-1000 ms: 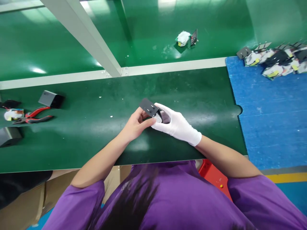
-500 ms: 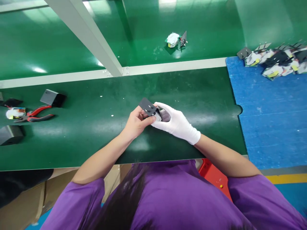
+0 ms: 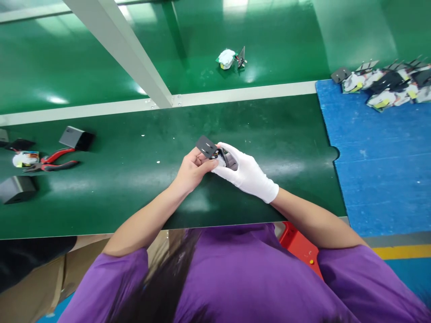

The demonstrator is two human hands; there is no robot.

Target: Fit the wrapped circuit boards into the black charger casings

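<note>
In front of my body, my bare left hand [image 3: 193, 169] pinches a charger circuit assembly whose black plate [image 3: 206, 147] carries metal plug pins and tilts upward. White filler on the assembly [image 3: 220, 161] shows beside my left thumb. My right hand [image 3: 247, 175], in a white glove, curls round a dark casing [image 3: 230, 160], its thumb and fingers on opposite sides. The assembly meets the casing's open end; how deep it sits inside is hidden by my fingers.
Red-handled pliers [image 3: 59, 160] lie at the left among dark casings [image 3: 76, 137] and another white-coated assembly [image 3: 26, 159]. One more assembly [image 3: 226, 59] is on the green surface beyond the pale rail [image 3: 242, 93]. Several are piled on the blue mat [image 3: 380, 161] at right. A slanted post [image 3: 124, 49] rises from the rail.
The lone assembly beyond the rail has shifted left. My hands stay together in nearly the same place, with the black plate tilted slightly differently.
</note>
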